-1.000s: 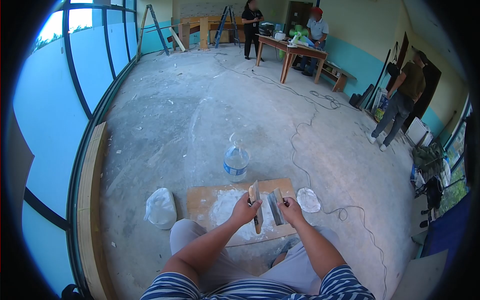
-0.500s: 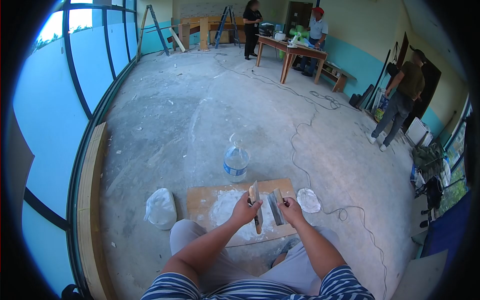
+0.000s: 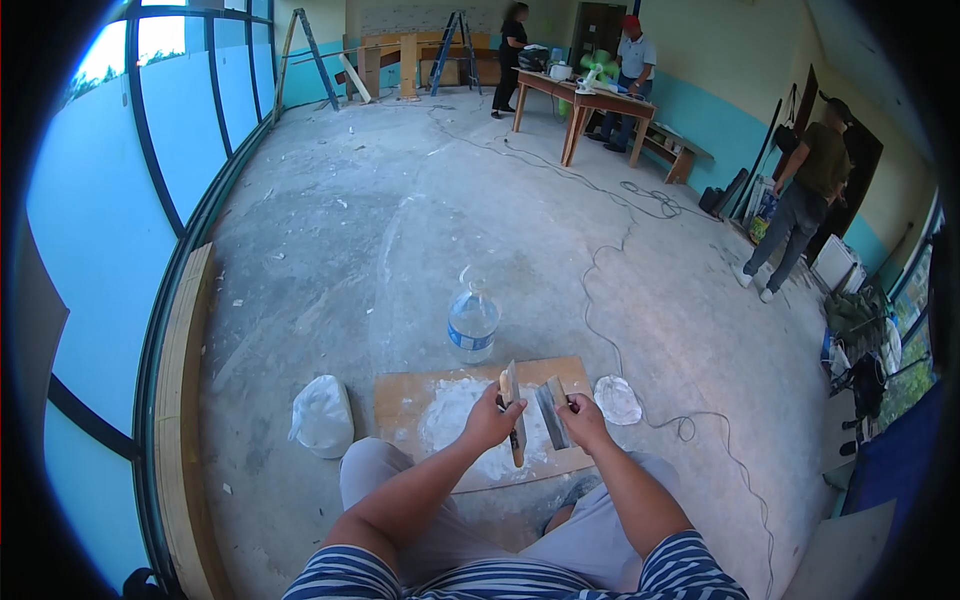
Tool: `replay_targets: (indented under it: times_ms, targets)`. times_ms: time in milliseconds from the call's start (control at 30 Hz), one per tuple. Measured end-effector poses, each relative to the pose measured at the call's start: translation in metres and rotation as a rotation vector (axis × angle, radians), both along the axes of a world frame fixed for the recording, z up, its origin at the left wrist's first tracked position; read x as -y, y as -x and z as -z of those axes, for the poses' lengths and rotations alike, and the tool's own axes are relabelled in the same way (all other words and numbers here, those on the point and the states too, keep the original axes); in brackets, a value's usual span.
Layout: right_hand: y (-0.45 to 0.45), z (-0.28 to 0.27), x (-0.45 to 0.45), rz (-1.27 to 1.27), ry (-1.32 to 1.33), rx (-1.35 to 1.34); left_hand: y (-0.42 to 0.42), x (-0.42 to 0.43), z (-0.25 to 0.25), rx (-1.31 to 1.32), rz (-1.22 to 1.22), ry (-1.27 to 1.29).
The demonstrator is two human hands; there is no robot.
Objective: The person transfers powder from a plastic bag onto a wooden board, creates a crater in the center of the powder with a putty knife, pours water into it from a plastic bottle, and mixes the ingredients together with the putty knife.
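Note:
My left hand [image 3: 490, 420] is closed around a wooden-handled scraper [image 3: 517, 445], seen nearly edge-on. In my right hand [image 3: 585, 420] is a putty knife [image 3: 552, 415] with a broad metal blade, held a short gap from the left tool. Both tools are over a brown board [image 3: 400, 390] on the floor, with white powder [image 3: 450, 410] spread across it. Just beyond the board stands a large clear water jug [image 3: 473, 325] with a blue label. A white bag [image 3: 322, 415] sits left of the board, and a round whitish piece [image 3: 617, 400] lies at its right.
A cable [image 3: 600, 270] winds over the concrete floor on the right. Timber [image 3: 180, 400] lies along the windows at left. Farther back are stepladders [image 3: 455, 50], a wooden table [image 3: 570, 95] with two people beside it, and another person [image 3: 805, 190] at right.
My hands and both tools are almost still. At the back, the person in black has turned slightly and shifted toward the table.

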State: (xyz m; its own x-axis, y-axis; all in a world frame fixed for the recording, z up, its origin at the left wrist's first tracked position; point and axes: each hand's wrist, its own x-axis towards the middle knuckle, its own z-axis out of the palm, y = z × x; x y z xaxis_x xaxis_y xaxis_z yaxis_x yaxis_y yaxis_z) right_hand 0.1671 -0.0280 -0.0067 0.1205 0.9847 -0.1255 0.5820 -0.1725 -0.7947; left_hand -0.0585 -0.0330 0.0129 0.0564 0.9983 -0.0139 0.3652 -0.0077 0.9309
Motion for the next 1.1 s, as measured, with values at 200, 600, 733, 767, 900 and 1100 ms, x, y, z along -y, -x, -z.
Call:
replay_targets:
  times_ms: [200, 600, 733, 767, 900, 1100]
  targets:
    - [0.000, -0.004, 0.004, 0.018, -0.001, -0.025, 0.002, 0.002, -0.006, 0.000, 0.011, 0.008]
    - [0.000, 0.000, 0.006, 0.002, 0.063, -0.184, 0.007, 0.000, 0.009, 0.026, -0.068, 0.086]
    - [0.006, -0.004, -0.004, 0.001, 0.055, -0.146, 0.025, -0.009, -0.050, -0.032, -0.046, -0.146]
    - [0.008, -0.007, -0.005, 0.011, 0.050, -0.150, 0.039, -0.013, -0.062, -0.051, -0.092, -0.277]
    - [0.013, -0.004, -0.005, 0.008, 0.036, -0.109, 0.148, 0.004, -0.105, 0.063, -0.390, -0.499]
    - [0.006, 0.036, 0.011, -0.102, 0.071, 0.109, 0.298, 0.063, 0.017, -0.275, -0.682, -0.190]
